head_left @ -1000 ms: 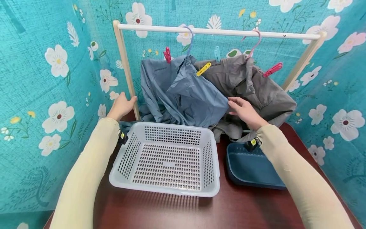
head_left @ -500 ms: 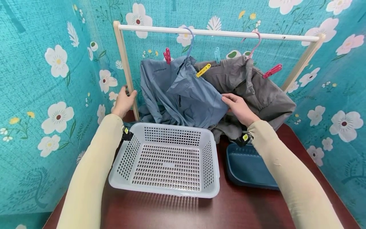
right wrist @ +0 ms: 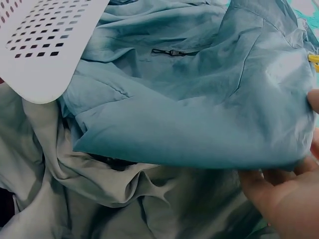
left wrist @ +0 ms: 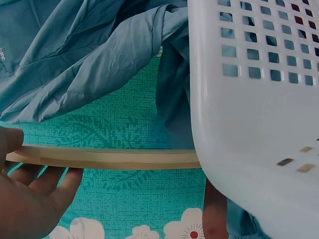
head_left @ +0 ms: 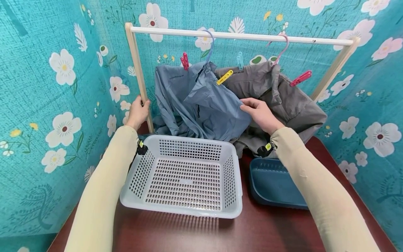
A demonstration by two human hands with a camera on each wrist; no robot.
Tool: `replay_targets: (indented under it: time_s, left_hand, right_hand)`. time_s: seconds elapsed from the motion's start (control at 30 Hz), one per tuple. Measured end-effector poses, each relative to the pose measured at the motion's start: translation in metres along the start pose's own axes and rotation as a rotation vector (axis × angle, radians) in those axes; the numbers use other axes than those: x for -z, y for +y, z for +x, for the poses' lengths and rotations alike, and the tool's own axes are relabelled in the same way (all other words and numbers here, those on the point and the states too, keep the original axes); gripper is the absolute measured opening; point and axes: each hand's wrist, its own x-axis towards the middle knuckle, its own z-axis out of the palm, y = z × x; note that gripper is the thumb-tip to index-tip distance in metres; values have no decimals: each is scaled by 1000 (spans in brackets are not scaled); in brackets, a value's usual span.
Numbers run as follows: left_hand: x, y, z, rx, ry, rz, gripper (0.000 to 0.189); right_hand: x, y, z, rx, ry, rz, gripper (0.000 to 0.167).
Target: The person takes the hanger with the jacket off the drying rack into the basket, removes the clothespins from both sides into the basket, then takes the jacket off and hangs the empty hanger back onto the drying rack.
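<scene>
My left hand (head_left: 138, 112) grips the left wooden post (head_left: 136, 59) of the clothes rack; in the left wrist view the thumb lies on one side of the post and the fingers on the other. My right hand (head_left: 259, 113) pinches the right edge of the blue jacket (head_left: 217, 119), which hangs from a blue hanger (head_left: 212, 45). The right wrist view has the thumb over the blue fabric (right wrist: 199, 124) and the other fingers underneath. A red clothespin (head_left: 184, 61) and a yellow clothespin (head_left: 224, 77) are clipped to this jacket.
Right of it, a grey jacket (head_left: 296, 101) hangs on a pink hanger (head_left: 285, 49) with light blue (head_left: 240, 60) and red clothespins (head_left: 301, 78). In front stand a white perforated basket (head_left: 185, 211) and a dark blue bin (head_left: 277, 203). Floral cloth (head_left: 63, 196) surrounds the table.
My right hand has moved left onto the blue jacket's edge and now pinches it. My left hand has shifted slightly right and closed round the post.
</scene>
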Motion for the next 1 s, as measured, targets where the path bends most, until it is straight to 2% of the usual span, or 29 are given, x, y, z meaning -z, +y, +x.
replay_targets:
  time_s: [0.17, 0.4, 0.57, 0.73, 0.9, 1.0]
  left_hand:
    - [2, 0, -1, 1, -14, 4, 34]
    - [3, 0, -3, -5, -17, 10, 35]
    - [3, 0, -3, -8, -15, 30, 31]
    - [5, -1, -4, -11, -15, 39, 32]
    - [5, 0, -4, -16, -20, 45, 33]
    - [4, -1, -3, -18, -25, 45, 31]
  right_hand:
    - [-5, -4, 3, 30, 10, -63, 40]
    - [-9, -3, 3, 99, 67, -112, 32]
    - [-8, -4, 2, 116, 27, -122, 34]
    - [-9, -4, 3, 93, -49, -22, 37]
    - [-10, -5, 1, 68, -65, 78, 30]
    - [-8, -5, -1, 46, -108, 206, 25]
